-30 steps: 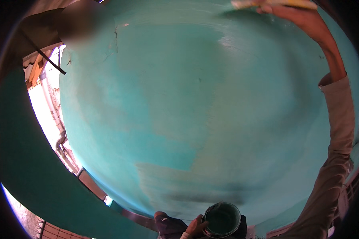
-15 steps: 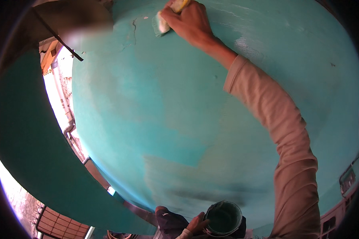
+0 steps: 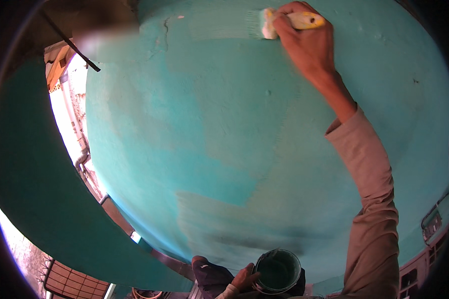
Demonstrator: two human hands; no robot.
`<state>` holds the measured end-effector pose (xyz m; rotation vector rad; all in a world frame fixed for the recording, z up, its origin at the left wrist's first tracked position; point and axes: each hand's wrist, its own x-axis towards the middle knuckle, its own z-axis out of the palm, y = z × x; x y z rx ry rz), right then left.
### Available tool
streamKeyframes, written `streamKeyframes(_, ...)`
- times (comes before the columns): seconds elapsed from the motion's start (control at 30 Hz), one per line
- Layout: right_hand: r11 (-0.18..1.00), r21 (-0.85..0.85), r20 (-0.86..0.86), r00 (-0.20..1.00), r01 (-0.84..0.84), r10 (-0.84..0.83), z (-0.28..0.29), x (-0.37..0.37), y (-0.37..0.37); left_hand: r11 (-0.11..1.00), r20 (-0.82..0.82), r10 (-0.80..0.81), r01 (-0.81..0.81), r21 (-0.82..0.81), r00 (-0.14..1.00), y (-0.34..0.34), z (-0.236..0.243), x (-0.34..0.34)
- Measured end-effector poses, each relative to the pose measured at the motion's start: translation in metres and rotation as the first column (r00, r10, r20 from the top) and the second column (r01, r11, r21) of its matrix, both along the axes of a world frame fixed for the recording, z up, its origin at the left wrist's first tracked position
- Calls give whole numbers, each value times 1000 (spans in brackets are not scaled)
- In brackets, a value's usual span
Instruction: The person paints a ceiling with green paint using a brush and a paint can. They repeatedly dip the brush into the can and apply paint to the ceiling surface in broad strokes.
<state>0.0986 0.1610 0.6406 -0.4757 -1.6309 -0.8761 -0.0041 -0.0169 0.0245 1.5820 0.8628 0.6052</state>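
At the top, my right hand (image 3: 312, 52) is closed round a paintbrush (image 3: 306, 20) with a yellow-marked handle, its green-coated bristles against the turquoise wall (image 3: 224, 124). A streak of wet paint runs left of the bristles. Low in the middle, my left hand (image 3: 242, 279) grips a bucket (image 3: 279, 266) by its left side, with dark green paint inside. The wall shows patchy shades and a thin crack near the upper left.
A dark green beam or wall band (image 3: 30, 164) curves down the left, beside a bright gap with a pipe (image 3: 75, 122). A dark rod (image 3: 75, 50) juts at upper left. Grilled panels (image 3: 77, 276) show lower left; a window frame (image 3: 411, 274) is lower right.
My right hand and brush swept left from the upper right, then came partway back rightward in the last half second. My left hand still holds the bucket.
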Motion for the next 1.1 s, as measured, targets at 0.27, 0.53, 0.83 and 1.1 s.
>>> streamKeyframes(0.27, 916, -218, -92, 941, -338, 325, 1, -36, 5, 1000, -82, -21, 20, -12, 996, 3, -6, 3)
streamKeyframes(0.53, 943, -221, -120, 967, -247, 226, 22, -83, 57, 1000, -54, -29, 30, 10, 998, 5, -6, 3)
streamKeyframes(0.83, 977, -177, -102, 990, -117, 100, -7, 9, 7, 999, -25, 5, -4, 36, 1000, -5, 17, -2)
streamKeyframes(1.1, 993, -116, -214, 976, 20, -45, -21, 65, -46, 1000, -30, -1, 0, -1, 1000, -2, 9, -1)
